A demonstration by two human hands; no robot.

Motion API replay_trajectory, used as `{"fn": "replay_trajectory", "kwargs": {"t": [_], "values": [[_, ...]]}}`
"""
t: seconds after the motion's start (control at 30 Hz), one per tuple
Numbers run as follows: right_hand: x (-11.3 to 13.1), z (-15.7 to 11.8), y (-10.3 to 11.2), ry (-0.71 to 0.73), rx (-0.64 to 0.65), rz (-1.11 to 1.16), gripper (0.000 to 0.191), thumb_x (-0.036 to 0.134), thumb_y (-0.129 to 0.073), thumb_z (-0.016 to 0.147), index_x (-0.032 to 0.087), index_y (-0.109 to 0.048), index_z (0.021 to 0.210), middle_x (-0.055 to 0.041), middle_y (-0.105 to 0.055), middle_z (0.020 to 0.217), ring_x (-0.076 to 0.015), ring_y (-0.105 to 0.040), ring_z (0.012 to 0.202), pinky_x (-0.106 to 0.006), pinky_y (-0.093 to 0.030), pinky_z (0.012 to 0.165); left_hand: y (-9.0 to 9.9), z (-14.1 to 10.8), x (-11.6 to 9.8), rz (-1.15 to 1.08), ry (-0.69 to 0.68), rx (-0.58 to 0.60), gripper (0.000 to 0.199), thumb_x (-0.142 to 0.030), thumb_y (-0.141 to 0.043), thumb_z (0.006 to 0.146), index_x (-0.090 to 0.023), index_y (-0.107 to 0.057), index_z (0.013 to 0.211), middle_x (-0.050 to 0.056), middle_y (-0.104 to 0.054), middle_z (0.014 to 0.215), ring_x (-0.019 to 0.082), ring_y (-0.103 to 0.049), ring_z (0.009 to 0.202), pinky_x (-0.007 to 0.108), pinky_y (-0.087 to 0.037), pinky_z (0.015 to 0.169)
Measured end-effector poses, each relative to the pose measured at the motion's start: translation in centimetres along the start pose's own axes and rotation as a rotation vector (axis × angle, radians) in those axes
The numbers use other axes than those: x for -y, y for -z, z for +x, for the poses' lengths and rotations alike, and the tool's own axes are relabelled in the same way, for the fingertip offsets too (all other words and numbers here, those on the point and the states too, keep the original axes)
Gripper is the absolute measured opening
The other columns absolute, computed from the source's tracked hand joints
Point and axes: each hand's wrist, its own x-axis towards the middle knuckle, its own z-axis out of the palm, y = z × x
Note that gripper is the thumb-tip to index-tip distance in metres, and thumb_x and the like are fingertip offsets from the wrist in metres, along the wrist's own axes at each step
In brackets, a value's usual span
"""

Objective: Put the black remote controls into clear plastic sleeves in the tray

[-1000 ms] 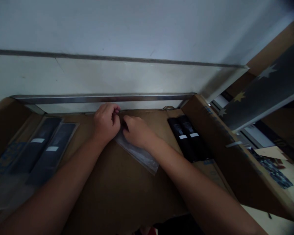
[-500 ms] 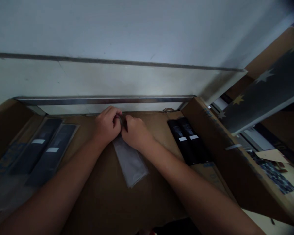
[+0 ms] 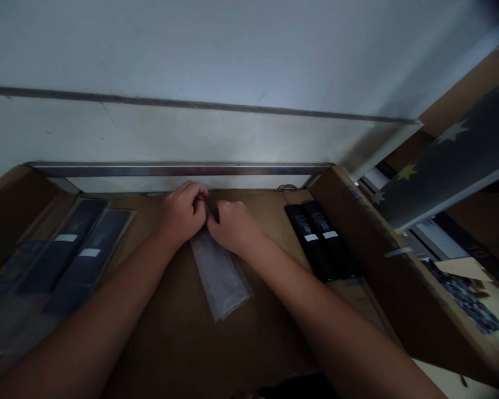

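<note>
1. Two hands meet at the far end of a clear bag (image 3: 221, 274); the left hand (image 3: 183, 213) and right hand (image 3: 232, 224) are both closed, pinching its mouth between fingertips, knuckles almost touching.
2. The bag lies flat on the cardboard (image 3: 178, 338), mid-surface, its near end pointing back toward the person.
3. Judging by the grip, the step in hand is working the mouth of the bag; the next move would call for a firm pinch on each side and an even pull.
4. Two bagged black bars (image 3: 72, 249) lie to the left, two bare black bars (image 3: 322, 238) to the right.
5. Each bar carries a small white label; any writing is too small to read. No brand shows.
</note>
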Motion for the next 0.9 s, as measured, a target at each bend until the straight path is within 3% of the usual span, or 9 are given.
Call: {"fn": "replay_trajectory", "kwargs": {"t": [0.27, 0.47, 0.6, 0.7, 0.9], "values": [[0.0, 0.0, -0.2, 0.024, 0.005, -0.04, 0.028, 0.028, -0.049, 0.099, 0.015, -0.073, 0.092, -0.0149, -0.075, 0.09, -0.0277, -0.072, 0.084, -0.034, -0.054, 0.073, -0.2, -0.2, 0.3, -0.016, -0.036, -0.005, 0.026, -0.004, -0.045, 0.073, -0.021, -0.06, 0.085, 0.002, -0.064, 0.082, 0.019, -0.062, 0.079, 0.033, -0.049, 0.074], [0.4, -0.1, -0.1, 0.024, -0.004, -0.085, 0.028, 0.026, -0.049, 0.098, 0.013, -0.074, 0.093, -0.017, -0.075, 0.09, -0.0303, -0.073, 0.084, -0.036, -0.055, 0.072, 0.0, -0.2, 0.3, 0.073, -0.016, 0.063, 0.026, -0.005, -0.047, 0.077, -0.021, -0.062, 0.09, 0.005, -0.067, 0.091, 0.021, -0.064, 0.085, 0.034, -0.051, 0.077], [0.6, -0.2, -0.1, 0.022, 0.005, -0.138, 0.028, 0.027, -0.051, 0.1, 0.012, -0.073, 0.095, -0.0178, -0.075, 0.091, -0.031, -0.073, 0.086, -0.037, -0.056, 0.075, 2.3, 0.3, 0.3, 0.34, 0.046, 0.036, 0.021, -0.011, -0.053, 0.079, -0.02, -0.065, 0.094, 0.011, -0.068, 0.098, 0.03, -0.063, 0.097, 0.043, -0.05, 0.085], [0.8, -0.3, -0.1, 0.011, 0.021, -0.154, 0.03, 0.029, -0.05, 0.102, 0.012, -0.073, 0.095, -0.0183, -0.075, 0.091, -0.0313, -0.074, 0.087, -0.038, -0.057, 0.077, 4.6, -0.4, 1.0, 0.53, 0.187, -0.029, 0.014, -0.019, -0.059, 0.078, -0.021, -0.063, 0.091, 0.013, -0.066, 0.096, 0.034, -0.061, 0.097, 0.048, -0.05, 0.083], [1.0, -0.5, -0.1, -0.003, 0.015, -0.146, 0.029, 0.03, -0.05, 0.102, 0.013, -0.072, 0.097, -0.0177, -0.074, 0.093, -0.0309, -0.074, 0.087, -0.036, -0.057, 0.074, 8.1, -4.2, 5.3, 0.62, 0.5, 0.012, 0.024, -0.037, -0.069, 0.073, -0.023, -0.051, 0.082, 0.015, -0.063, 0.09, 0.041, -0.06, 0.096, 0.055, -0.048, 0.075]]}}
